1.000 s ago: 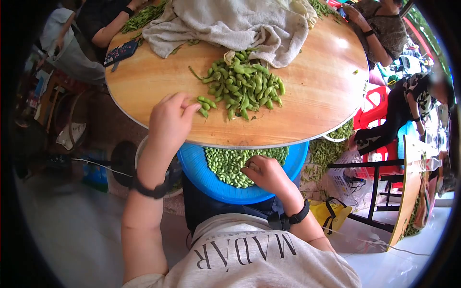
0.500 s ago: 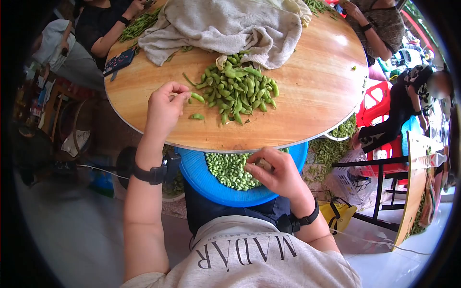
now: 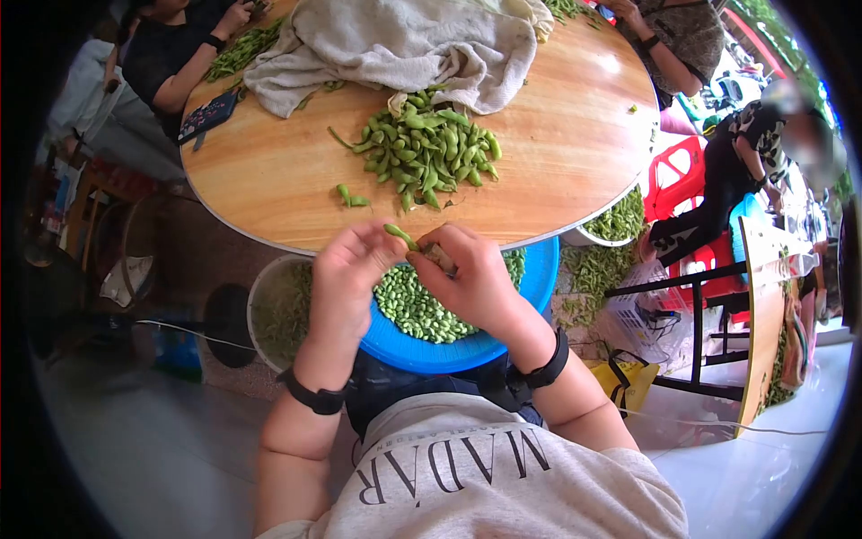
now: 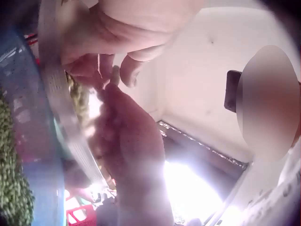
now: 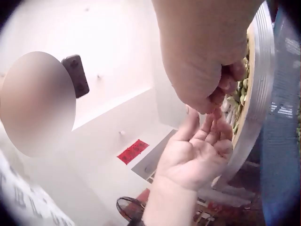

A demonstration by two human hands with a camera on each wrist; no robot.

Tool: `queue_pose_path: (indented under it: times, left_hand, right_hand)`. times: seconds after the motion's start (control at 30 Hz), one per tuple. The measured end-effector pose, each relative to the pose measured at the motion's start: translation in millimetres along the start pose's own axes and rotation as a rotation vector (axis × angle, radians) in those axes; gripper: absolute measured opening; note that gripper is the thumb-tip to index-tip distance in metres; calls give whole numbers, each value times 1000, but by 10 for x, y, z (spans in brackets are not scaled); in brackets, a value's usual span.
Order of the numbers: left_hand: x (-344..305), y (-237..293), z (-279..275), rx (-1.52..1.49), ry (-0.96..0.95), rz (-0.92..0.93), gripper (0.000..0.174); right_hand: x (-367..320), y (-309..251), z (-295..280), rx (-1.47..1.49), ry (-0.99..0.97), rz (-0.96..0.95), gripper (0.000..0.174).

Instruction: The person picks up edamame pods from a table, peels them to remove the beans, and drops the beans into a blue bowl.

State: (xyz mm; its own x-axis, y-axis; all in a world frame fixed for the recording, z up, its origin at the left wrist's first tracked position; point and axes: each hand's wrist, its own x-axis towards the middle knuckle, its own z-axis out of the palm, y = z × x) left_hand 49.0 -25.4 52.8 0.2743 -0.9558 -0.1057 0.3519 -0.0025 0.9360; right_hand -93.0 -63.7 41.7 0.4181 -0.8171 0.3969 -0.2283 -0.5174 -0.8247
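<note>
Left hand (image 3: 346, 269) and right hand (image 3: 474, 280) both pinching one pod (image 3: 400, 235) above blue basin (image 3: 431, 353). Shelled beans (image 3: 415, 310) covering basin (decent haul). Big pod pile (image 3: 422, 148) waiting on table (image 3: 557, 153), so probably halfway at best.

Bare tabletop (image 3: 561, 153) right of the pod pile (image 3: 424, 153) lies open; the cloth (image 3: 395, 40) blocks the far side

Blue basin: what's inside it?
Shelled beans fill the blue basin. The left hand and right hand, pinching a pod, plus the table edge hide its far part.
</note>
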Motion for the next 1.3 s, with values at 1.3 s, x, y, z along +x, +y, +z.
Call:
queue_pose_path:
  times: [1.3]
  left_hand:
    - [-395, -493, 189, 171, -66, -125, 17]
  right_hand:
    - [-524, 155, -146, 500, -153, 443, 26]
